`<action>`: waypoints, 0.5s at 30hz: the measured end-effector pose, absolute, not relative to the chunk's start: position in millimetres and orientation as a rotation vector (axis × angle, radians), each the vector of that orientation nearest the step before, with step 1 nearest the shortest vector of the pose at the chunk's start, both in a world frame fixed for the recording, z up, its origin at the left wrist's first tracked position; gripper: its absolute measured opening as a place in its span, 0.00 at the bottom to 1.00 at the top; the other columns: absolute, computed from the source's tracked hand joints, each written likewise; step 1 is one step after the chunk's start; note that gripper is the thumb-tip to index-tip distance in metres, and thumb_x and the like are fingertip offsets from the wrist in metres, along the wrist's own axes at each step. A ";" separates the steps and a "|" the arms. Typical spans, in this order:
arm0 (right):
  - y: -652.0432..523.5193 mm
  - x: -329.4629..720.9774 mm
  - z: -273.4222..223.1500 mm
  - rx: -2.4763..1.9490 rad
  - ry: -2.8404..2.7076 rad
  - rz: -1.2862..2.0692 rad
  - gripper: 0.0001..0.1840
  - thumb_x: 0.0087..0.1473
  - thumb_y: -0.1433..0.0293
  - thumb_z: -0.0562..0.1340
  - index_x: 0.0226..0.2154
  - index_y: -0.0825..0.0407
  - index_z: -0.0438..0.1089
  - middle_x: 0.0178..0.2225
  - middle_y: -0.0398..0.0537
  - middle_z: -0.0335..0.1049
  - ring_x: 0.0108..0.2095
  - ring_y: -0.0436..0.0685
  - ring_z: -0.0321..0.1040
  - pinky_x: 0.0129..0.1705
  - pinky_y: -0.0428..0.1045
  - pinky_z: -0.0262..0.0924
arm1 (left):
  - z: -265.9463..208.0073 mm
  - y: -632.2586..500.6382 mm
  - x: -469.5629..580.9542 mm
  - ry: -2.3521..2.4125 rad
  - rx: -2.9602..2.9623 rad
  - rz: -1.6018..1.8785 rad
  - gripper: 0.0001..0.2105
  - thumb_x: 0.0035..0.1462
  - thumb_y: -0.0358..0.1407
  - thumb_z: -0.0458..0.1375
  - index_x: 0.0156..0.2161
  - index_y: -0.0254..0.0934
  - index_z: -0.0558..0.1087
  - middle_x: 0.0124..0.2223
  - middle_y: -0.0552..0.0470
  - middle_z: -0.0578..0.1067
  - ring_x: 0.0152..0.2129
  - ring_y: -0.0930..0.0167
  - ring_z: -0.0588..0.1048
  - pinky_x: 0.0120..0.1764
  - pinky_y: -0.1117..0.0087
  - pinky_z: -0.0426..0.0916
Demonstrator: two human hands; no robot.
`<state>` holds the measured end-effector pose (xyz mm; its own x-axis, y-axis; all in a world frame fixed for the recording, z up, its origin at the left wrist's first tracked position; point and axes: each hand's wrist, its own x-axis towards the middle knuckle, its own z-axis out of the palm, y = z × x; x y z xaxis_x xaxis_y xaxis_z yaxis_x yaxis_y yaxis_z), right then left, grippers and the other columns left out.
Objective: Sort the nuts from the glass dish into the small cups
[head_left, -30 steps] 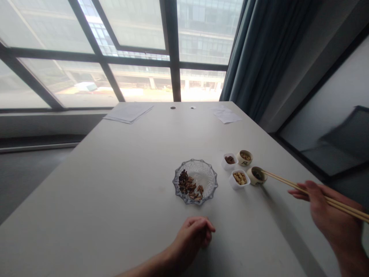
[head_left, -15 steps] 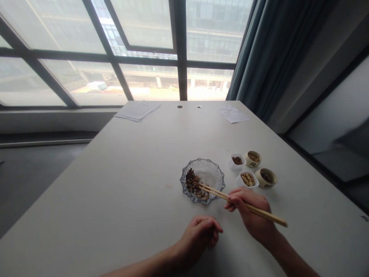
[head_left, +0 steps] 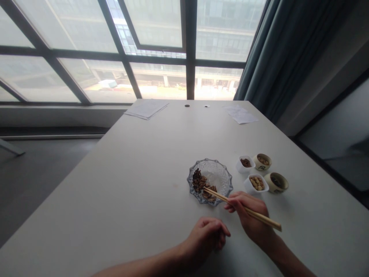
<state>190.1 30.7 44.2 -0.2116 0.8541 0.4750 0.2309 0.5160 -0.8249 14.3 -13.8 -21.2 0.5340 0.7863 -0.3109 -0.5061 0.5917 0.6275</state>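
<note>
My right hand point(head_left: 252, 211) grips a pair of wooden chopsticks point(head_left: 248, 211), their tips among dark brown, seed-like pieces point(head_left: 198, 181) in a clear glass dish point(head_left: 226, 177) with a scalloped rim. The pieces lie along the dish's left and near side; whether any is caught between the tips, I cannot tell. Just in front of the dish, my left hand point(head_left: 209, 234) rests on the white table with its fingers curled in and nothing visible in them.
Right of the dish stand a white tub point(head_left: 242, 165) of dark bits, another white tub point(head_left: 253, 188) of peanut-like pieces, a cream cup point(head_left: 266, 163) with light brown pieces and a cream cup point(head_left: 281, 184) with dark contents. Papers point(head_left: 147, 109) and a crumpled sheet point(head_left: 240, 114) lie farther back.
The whole scene has shifted a little rightward in the picture. Relative to the dish, my right hand and the chopsticks have moved slightly left and nearer to me. My left hand stays curled.
</note>
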 end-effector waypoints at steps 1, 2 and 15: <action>29.6 191.3 47.7 -0.915 -1.726 0.731 0.12 0.66 0.76 0.61 0.33 0.50 0.79 0.31 0.45 0.76 0.29 0.50 0.76 0.31 0.44 0.72 | -21.5 -13.6 14.3 0.622 0.504 0.809 0.22 0.52 0.50 0.70 0.30 0.28 0.80 0.22 0.50 0.69 0.18 0.74 0.64 0.25 0.72 0.53; 28.1 193.7 52.1 -0.912 -1.723 0.703 0.13 0.65 0.77 0.61 0.33 0.50 0.79 0.31 0.45 0.77 0.29 0.50 0.77 0.30 0.44 0.73 | -21.7 -13.5 14.4 0.626 0.504 0.810 0.21 0.52 0.50 0.70 0.30 0.28 0.80 0.22 0.50 0.69 0.18 0.74 0.64 0.25 0.72 0.53; -4.0 309.4 115.4 -1.541 -1.154 0.001 0.13 0.63 0.60 0.66 0.34 0.52 0.79 0.28 0.47 0.79 0.25 0.57 0.77 0.32 0.52 0.72 | -23.0 -17.4 13.4 0.646 0.503 0.828 0.18 0.55 0.47 0.69 0.31 0.29 0.79 0.23 0.50 0.70 0.21 0.73 0.65 0.27 0.72 0.54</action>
<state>309.4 -4.0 115.4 0.5164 0.6467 0.5613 0.6458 0.1365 -0.7512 13.4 -17.4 -23.0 0.5079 0.7983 -0.3237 -0.5084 0.5811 0.6355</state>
